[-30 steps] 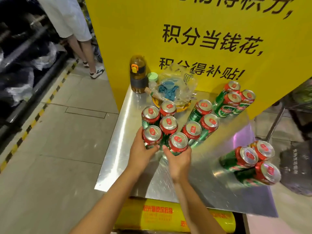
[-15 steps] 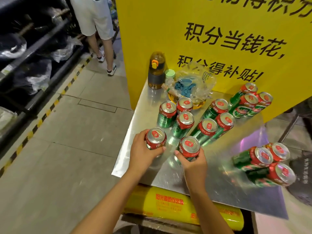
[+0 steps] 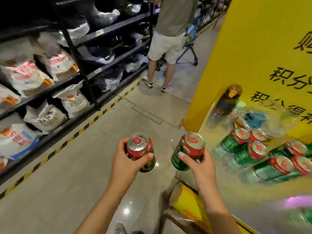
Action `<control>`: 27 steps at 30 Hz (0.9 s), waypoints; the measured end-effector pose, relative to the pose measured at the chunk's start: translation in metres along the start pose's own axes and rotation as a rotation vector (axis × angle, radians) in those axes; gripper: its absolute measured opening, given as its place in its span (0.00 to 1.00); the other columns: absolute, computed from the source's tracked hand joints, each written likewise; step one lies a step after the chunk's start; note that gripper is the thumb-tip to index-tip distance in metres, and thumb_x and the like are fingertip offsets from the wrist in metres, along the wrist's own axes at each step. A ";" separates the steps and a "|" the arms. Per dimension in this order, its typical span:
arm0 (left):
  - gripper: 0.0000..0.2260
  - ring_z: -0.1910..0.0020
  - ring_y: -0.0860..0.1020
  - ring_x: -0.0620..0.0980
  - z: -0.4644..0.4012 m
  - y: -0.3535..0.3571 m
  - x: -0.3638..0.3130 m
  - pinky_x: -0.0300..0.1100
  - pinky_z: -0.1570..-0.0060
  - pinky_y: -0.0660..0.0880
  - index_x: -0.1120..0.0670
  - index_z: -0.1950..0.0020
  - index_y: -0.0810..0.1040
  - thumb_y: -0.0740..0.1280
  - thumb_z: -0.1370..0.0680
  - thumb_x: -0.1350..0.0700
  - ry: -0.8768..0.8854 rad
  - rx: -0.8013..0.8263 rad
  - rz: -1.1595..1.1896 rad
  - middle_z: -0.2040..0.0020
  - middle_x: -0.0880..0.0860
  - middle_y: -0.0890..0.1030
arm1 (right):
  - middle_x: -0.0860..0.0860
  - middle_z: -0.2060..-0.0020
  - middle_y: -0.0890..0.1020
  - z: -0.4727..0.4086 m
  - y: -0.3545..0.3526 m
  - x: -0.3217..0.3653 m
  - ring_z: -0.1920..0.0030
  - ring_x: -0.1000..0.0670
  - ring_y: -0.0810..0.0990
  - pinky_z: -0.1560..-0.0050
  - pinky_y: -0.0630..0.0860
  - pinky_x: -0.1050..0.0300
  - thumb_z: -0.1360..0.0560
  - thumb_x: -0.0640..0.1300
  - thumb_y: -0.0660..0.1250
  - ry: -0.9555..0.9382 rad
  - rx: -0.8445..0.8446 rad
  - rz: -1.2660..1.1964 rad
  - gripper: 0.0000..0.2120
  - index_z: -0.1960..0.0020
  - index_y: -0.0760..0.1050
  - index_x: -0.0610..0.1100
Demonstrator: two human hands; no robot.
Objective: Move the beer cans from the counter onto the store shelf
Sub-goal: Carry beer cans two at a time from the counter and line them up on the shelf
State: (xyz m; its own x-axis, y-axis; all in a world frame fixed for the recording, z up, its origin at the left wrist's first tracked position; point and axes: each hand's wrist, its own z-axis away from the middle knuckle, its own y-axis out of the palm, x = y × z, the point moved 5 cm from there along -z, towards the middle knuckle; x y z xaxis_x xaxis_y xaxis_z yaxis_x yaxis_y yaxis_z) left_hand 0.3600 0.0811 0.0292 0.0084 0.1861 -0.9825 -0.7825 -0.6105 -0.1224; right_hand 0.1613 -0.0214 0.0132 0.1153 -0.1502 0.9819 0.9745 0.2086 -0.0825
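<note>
My left hand [image 3: 125, 159] grips one green and red beer can [image 3: 141, 151] in the air above the aisle floor. A second beer can [image 3: 187, 150] is gripped by my right hand [image 3: 200, 163], just off the left edge of the metal counter [image 3: 270, 200]. Both cans are held upright, slightly tilted. Several more beer cans [image 3: 253, 147] stand on the counter at the right. The dark store shelf [image 3: 55, 85] runs along the left side of the aisle.
White sacks [image 3: 45, 115] and black wrapped goods fill the left shelves. A person in light shorts [image 3: 167, 46] stands up the aisle with a cart. A brown bottle [image 3: 228, 100] and a plastic bag [image 3: 258, 117] sit at the counter's back, against a yellow sign [image 3: 253, 56].
Both hands lifted a can each off the counter and carried them left, out over the aisle floor. My view has swung left toward the shelves.
</note>
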 end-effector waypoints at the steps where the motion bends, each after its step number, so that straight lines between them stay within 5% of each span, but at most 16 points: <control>1: 0.28 0.48 0.76 0.42 0.002 -0.028 -0.001 0.32 0.56 0.73 0.50 0.41 0.70 0.78 0.37 0.60 0.000 -0.055 0.003 0.47 0.45 0.76 | 0.53 0.48 0.82 0.001 0.022 0.005 0.49 0.59 0.79 0.52 0.75 0.68 0.37 0.40 0.78 -0.003 0.049 0.011 0.28 0.39 0.74 0.48; 5: 0.28 0.51 0.74 0.38 0.009 -0.133 -0.001 0.30 0.56 0.70 0.47 0.43 0.68 0.78 0.36 0.61 0.022 -0.255 -0.013 0.49 0.40 0.74 | 0.53 0.45 0.81 0.013 0.115 0.018 0.44 0.54 0.78 0.47 0.74 0.61 0.41 0.48 0.78 -0.013 0.229 0.054 0.34 0.37 0.73 0.49; 9: 0.28 0.51 0.74 0.39 0.018 -0.219 0.009 0.35 0.52 0.71 0.46 0.43 0.67 0.77 0.36 0.59 -0.002 -0.452 -0.005 0.50 0.40 0.74 | 0.58 0.49 0.81 0.028 0.205 0.024 0.48 0.62 0.77 0.56 0.72 0.69 0.37 0.41 0.78 -0.018 0.442 0.065 0.25 0.44 0.73 0.56; 13: 0.28 0.48 0.74 0.45 0.028 -0.280 0.020 0.42 0.48 0.72 0.47 0.42 0.68 0.77 0.36 0.59 -0.037 -0.619 0.006 0.47 0.45 0.75 | 0.58 0.49 0.81 0.045 0.275 0.021 0.49 0.60 0.78 0.54 0.73 0.66 0.37 0.41 0.78 -0.024 0.588 0.099 0.25 0.46 0.73 0.57; 16: 0.28 0.46 0.74 0.47 0.027 -0.309 0.025 0.45 0.46 0.74 0.48 0.41 0.68 0.77 0.36 0.58 -0.059 -0.701 0.017 0.45 0.47 0.75 | 0.57 0.50 0.82 0.049 0.313 0.024 0.50 0.60 0.79 0.54 0.74 0.66 0.39 0.42 0.80 -0.033 0.657 0.104 0.27 0.45 0.74 0.57; 20: 0.29 0.45 0.75 0.48 0.008 -0.330 0.030 0.45 0.47 0.74 0.48 0.41 0.69 0.78 0.36 0.58 -0.077 -0.758 0.033 0.47 0.44 0.76 | 0.55 0.50 0.83 0.032 0.347 0.026 0.51 0.60 0.81 0.56 0.75 0.65 0.50 0.56 0.78 -0.024 0.705 0.110 0.37 0.42 0.75 0.54; 27: 0.28 0.49 0.76 0.43 -0.078 -0.350 0.014 0.41 0.50 0.74 0.49 0.42 0.70 0.78 0.37 0.60 -0.067 -0.777 0.036 0.48 0.44 0.77 | 0.54 0.50 0.83 -0.051 0.407 0.047 0.50 0.56 0.80 0.55 0.74 0.64 0.50 0.54 0.77 -0.056 0.704 0.089 0.37 0.41 0.76 0.52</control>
State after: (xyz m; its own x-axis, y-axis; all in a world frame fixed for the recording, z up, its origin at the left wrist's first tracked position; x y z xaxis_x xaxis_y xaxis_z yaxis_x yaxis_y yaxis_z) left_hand 0.6827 0.2374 0.0478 -0.0658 0.1866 -0.9802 -0.1212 -0.9766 -0.1778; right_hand 0.5731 0.0067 0.0171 0.1599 -0.0576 0.9855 0.6043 0.7951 -0.0516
